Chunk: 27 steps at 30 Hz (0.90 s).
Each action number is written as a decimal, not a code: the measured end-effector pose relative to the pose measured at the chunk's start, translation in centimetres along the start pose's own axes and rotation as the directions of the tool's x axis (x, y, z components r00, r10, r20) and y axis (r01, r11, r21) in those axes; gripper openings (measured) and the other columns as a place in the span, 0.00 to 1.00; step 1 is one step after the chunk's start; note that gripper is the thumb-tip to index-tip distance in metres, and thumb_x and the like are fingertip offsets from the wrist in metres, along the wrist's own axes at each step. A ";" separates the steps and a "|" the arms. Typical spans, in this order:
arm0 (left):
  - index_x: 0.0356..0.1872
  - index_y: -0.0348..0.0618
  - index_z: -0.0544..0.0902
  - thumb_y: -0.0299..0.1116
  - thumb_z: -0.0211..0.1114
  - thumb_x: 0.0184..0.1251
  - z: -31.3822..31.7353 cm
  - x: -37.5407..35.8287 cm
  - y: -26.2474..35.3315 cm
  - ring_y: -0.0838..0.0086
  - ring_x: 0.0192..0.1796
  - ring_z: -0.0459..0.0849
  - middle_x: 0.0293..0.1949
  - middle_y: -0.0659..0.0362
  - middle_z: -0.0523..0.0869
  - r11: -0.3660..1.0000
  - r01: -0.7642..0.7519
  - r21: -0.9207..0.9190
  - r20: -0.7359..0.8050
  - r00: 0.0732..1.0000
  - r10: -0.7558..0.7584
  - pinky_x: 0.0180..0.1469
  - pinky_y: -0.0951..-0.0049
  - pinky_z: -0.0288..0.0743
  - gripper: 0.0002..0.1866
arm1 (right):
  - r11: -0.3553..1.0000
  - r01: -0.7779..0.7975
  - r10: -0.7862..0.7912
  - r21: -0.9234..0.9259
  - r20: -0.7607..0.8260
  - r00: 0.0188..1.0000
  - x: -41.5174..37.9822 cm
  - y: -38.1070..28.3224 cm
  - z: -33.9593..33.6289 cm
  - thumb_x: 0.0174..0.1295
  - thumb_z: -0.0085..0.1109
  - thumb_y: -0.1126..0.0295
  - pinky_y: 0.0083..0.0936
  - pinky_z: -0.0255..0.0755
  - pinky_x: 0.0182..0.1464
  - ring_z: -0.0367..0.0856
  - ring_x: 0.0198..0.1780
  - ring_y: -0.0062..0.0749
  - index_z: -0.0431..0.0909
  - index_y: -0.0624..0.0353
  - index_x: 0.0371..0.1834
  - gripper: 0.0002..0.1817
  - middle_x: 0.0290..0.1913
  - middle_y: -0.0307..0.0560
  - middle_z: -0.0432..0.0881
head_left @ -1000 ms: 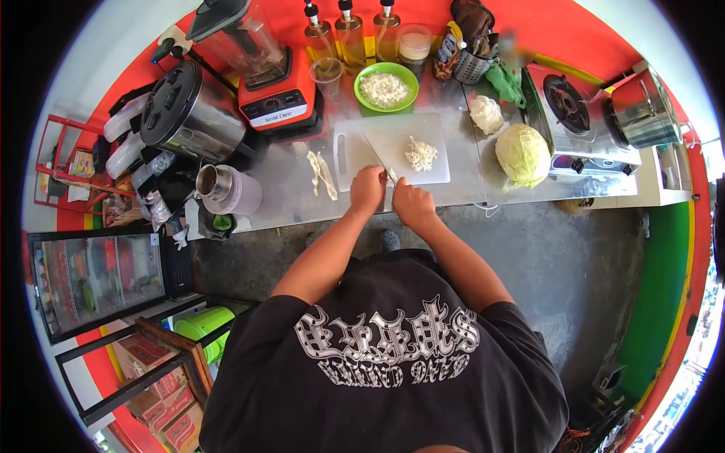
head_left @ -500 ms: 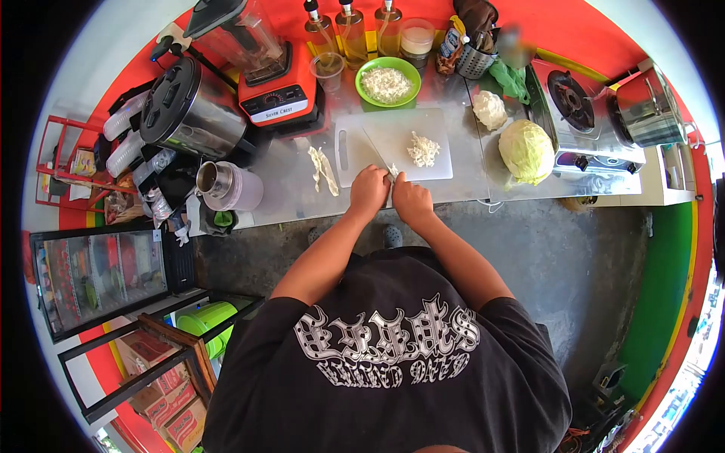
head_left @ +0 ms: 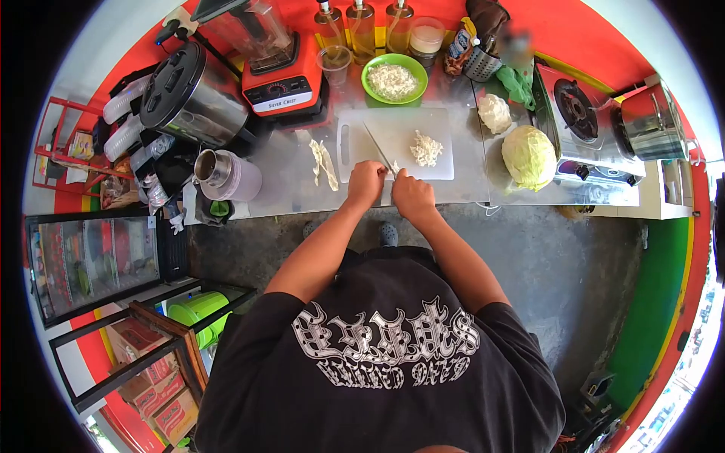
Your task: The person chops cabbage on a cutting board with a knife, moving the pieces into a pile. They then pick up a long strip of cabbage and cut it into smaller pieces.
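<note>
Over the near edge of the white cutting board (head_left: 355, 158), my right hand (head_left: 414, 196) is closed around the handle of a kitchen knife (head_left: 376, 141). The blade points away and to the left across the board. Close beside it, my left hand (head_left: 367, 183) is closed, its fingertips at a small pale cabbage piece (head_left: 393, 167) by the blade. That piece is mostly hidden by the fingers. A small heap of chopped cabbage (head_left: 427, 150) lies on the right part of the board. Behind the board, a green bowl (head_left: 418, 92) holds more chopped cabbage.
Cabbage scraps (head_left: 323, 164) lie left of the board. A whole cabbage (head_left: 529, 157) and a smaller pale chunk (head_left: 495, 113) sit to the right, beside the gas stove (head_left: 559, 143). A red blender (head_left: 281, 94), a flask (head_left: 240, 180) and bottles (head_left: 361, 38) stand around the steel counter.
The whole view has shifted slightly. Both hands stay close together at the board's near edge, and the knife blade shows a little more plainly.
</note>
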<state>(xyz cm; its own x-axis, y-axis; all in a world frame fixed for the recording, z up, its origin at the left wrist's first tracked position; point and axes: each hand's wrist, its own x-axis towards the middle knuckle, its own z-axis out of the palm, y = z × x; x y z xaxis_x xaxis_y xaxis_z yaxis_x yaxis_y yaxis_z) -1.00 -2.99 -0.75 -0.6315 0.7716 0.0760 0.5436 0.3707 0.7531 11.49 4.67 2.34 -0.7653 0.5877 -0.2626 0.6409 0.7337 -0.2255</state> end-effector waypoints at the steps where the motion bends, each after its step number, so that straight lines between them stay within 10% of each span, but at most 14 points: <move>1: 0.32 0.37 0.90 0.27 0.70 0.59 -0.1 0.0 0.0 0.53 0.34 0.89 0.29 0.45 0.89 1.000 -0.001 0.009 0.005 1.000 0.001 0.39 0.60 0.81 0.04 | 1.000 -0.004 0.004 -0.014 -0.001 1.000 -0.2 0.0 0.1 0.71 0.53 0.65 0.45 0.85 0.41 0.91 0.39 0.53 0.72 0.62 0.45 0.11 0.35 0.58 0.89; 27: 0.34 0.37 0.85 0.26 0.63 0.64 0.2 -1.4 0.0 0.45 0.39 0.84 0.33 0.43 0.84 0.997 -0.080 -0.012 -0.047 0.996 0.079 0.44 0.51 0.78 0.05 | 0.998 -0.069 0.069 0.006 0.069 0.995 -0.7 -1.1 0.5 0.73 0.51 0.63 0.45 0.84 0.45 0.91 0.43 0.54 0.73 0.65 0.50 0.15 0.39 0.61 0.89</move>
<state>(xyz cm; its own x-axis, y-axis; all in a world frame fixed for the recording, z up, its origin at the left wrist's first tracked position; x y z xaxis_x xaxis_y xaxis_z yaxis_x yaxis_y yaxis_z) -0.01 -3.97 -0.93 -0.6119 0.7732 0.1665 0.5857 0.3015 0.7524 11.35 3.26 2.35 -0.7135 0.6116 -0.3418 0.6927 0.6892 -0.2128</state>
